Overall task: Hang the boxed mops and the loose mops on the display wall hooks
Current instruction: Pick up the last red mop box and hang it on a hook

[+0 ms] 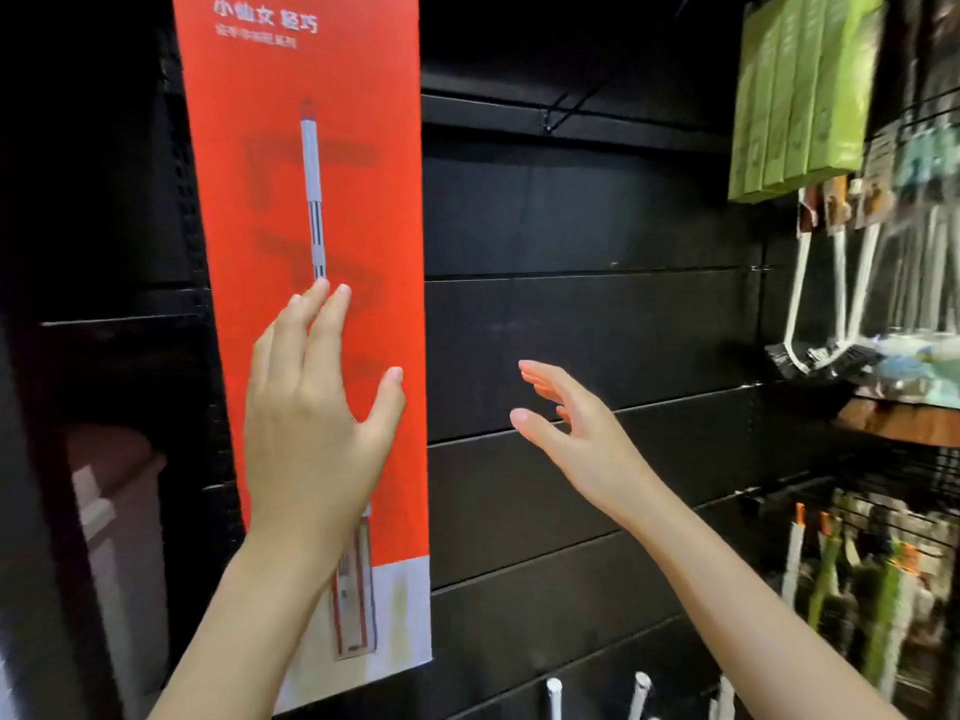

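Against black slatted display wall [571,330], red boxed mop [322,200]

Green flat packs [800,90] hang in a row upper right, overlapping. Below them, carded tools w/ white handles [852,283], blurred. Wooden shelf edge [898,423] at right, under a pale blue item [914,356]. Pinkish lidded bin [111,537] low left, dim. Green brush-like items [883,605] hang lower right, blurred.

Person, head cam | left hand [311,433]: bare, no rings, no watch | right hand [582,439]: bare, no rings | both forearms bare to frame edge, no sleeves | nails short, unpainted
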A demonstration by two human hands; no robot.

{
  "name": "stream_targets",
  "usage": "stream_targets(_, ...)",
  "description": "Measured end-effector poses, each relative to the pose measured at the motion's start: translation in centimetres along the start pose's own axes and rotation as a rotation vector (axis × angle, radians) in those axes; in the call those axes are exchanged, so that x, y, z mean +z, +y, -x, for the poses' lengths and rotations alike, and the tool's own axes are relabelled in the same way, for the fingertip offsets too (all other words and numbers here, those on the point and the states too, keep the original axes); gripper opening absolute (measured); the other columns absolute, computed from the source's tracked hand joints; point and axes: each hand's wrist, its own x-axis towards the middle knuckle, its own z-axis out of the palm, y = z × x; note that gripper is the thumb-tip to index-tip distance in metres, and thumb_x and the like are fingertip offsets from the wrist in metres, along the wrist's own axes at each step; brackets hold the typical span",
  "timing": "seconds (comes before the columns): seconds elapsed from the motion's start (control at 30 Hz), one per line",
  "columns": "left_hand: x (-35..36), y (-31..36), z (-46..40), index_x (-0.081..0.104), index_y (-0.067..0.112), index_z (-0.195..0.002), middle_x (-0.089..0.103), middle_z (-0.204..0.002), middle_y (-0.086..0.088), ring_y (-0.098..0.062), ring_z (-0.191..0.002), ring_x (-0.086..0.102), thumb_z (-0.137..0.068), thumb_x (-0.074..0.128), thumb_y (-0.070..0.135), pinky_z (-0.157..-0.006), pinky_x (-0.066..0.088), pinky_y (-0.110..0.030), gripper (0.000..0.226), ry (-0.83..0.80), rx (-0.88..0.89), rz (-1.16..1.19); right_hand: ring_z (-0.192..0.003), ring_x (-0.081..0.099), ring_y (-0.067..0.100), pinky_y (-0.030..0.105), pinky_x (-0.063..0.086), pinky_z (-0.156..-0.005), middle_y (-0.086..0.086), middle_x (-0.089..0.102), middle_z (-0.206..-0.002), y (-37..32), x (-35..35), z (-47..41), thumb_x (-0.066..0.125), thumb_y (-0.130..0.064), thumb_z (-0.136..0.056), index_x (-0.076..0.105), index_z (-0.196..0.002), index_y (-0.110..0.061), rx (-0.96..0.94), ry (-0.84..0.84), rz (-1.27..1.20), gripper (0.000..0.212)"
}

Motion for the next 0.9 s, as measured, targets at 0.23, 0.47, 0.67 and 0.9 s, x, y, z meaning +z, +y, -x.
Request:
stream_targets(0.23, 9.1, 15.8, 9.4, 0.042, 0.022, -0.139, 0.048, -0.140, 0.006, -0.014, -0.127, 0.044, -0.089, 0.058, 0.034, -0.103, 0.035, -0.029, 0.054, -0.691, 0.026, 0.312, -0.132, 0.037, 0.001, 0.017, 0.027, -0.106, -0.014, 0.042, -0.143, 6.1, -15.4, 13.8, 0.052, -0.035, -0.094, 0.039, -0.140, -0.029, 0.168, 0.069, 0.533, 0.049)
stream_targets(0.47, 15.0, 36.8, 23.5, 0.043, 0.025, -0.140, 0.048, -0.139, 0.011, -0.006, -0.127, 0.046, -0.089, 0.061, 0.033, -0.108, 0.038, -0.031, 0.055, -1.307, 0.007, 0.828, -0.125, 0.047, 0.014, 0.019, 0.034, -0.091, -0.003, 0.048, -0.138, 11.7, -32.2, 38.1, 0.055, -0.028, -0.094, 0.043, -0.138, -0.021, 0.766, 0.262, 0.636, 0.046)
stream_targets(0.67, 16.5, 49.7, 35.7, 0.046, 0.020, -0.136, 0.054, -0.134, 0.004, -0.008, -0.113, 0.054, -0.088, 0.062, 0.033, -0.091, 0.042, -0.021, 0.052, -1.724, 0.136, 0.893, -0.120, 0.051, 0.014, 0.027, 0.041, -0.097, -0.001, 0.050, -0.136, 12.5, -38.2, 57.3, 0.058, -0.025, -0.092, 0.046, -0.135, -0.021, 1.226, 0.482, 0.494, 0.044)
stream_targets(0.9, 20.4, 59.2, 42.9, 0.051, 0.018, -0.132, 0.062, -0.116, 0.004, -0.007, -0.101, 0.060, -0.087, 0.064, 0.028, -0.082, 0.045, -0.015, 0.047, -1.945, 0.130, 0.886, -0.116, 0.054, 0.014, 0.023, 0.041, -0.091, -0.001, 0.054, -0.133, 15.6, -43.5, 65.9, 0.058, -0.023, -0.091, 0.051, -0.131, -0.020, 1.437, 0.623, 0.367, 0.040)
